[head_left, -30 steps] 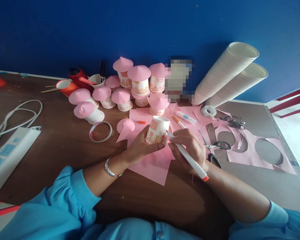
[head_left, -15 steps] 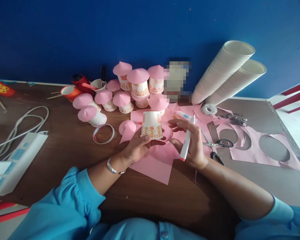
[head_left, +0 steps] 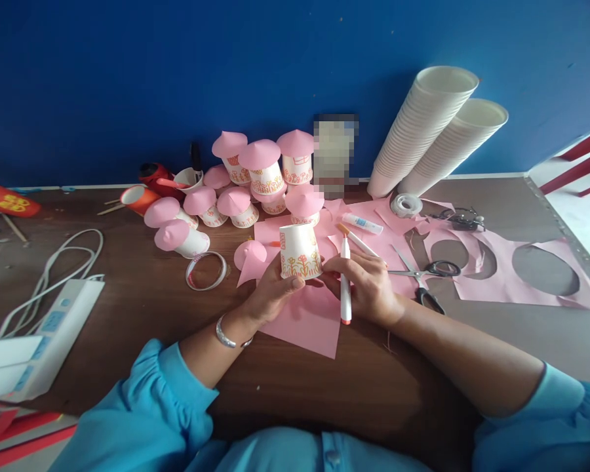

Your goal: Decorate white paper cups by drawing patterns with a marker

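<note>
My left hand [head_left: 274, 296] grips an upside-down white paper cup [head_left: 299, 250] near its rim, thumb in front. Red and yellow flowers are drawn round the cup's lower part, and red window shapes show near its left side. My right hand [head_left: 371, 288] is closed round a white marker [head_left: 345, 288] with an orange-red end, its coloured tip pointing up; the fingers are at the cup's right edge. Beneath both hands lie sheets of pink paper [head_left: 309, 324]. A small pink cone [head_left: 250, 254] rests left of the cup.
Behind stand several decorated cups with pink cone roofs [head_left: 259, 155]. Tall stacks of white cups [head_left: 423, 124] lean on the blue wall. Scissors [head_left: 423, 270], a tape roll [head_left: 406, 205], a glue stick [head_left: 362, 223] and cut pink paper lie right; a power strip [head_left: 73, 314] lies left.
My right hand has come down and left to the cup, with the marker now nearly vertical. The cup has turned and tilted slightly. The whole view has shifted a little.
</note>
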A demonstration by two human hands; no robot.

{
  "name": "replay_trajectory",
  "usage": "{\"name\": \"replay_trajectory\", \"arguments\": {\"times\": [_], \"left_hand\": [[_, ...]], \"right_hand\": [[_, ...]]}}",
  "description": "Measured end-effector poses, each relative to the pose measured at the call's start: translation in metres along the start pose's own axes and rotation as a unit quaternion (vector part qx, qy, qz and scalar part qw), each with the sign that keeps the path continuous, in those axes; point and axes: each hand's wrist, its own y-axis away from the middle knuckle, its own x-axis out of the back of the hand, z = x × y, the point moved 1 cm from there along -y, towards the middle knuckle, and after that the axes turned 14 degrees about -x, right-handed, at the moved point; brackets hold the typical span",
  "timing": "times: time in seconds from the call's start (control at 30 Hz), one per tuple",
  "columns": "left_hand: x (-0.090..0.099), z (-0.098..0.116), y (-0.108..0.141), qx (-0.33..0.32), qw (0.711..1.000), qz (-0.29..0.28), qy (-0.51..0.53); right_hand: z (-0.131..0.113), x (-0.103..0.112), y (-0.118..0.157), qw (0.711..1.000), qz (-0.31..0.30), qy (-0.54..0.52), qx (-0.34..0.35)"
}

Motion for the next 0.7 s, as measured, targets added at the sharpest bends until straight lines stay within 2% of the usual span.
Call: {"name": "replay_trajectory", "arguments": {"times": [0.27, 0.53, 0.7], "left_hand": [[0.000, 0.004, 0.002, -0.015, 0.999, 0.003, 0.047], [-0.001, 0.008, 0.000, -0.010, 0.997, 0.061, 0.048], [-0.001, 0.007, 0.000, -0.018, 0.999, 0.036, 0.027]], "right_hand": [[0.008, 0.000, -0.001, 0.999, 0.019, 0.025, -0.026], [0.021, -0.003, -0.001, 0.995, 0.007, 0.027, -0.098], [0.022, -0.004, -0.001, 0.994, -0.009, 0.035, -0.105]]}}
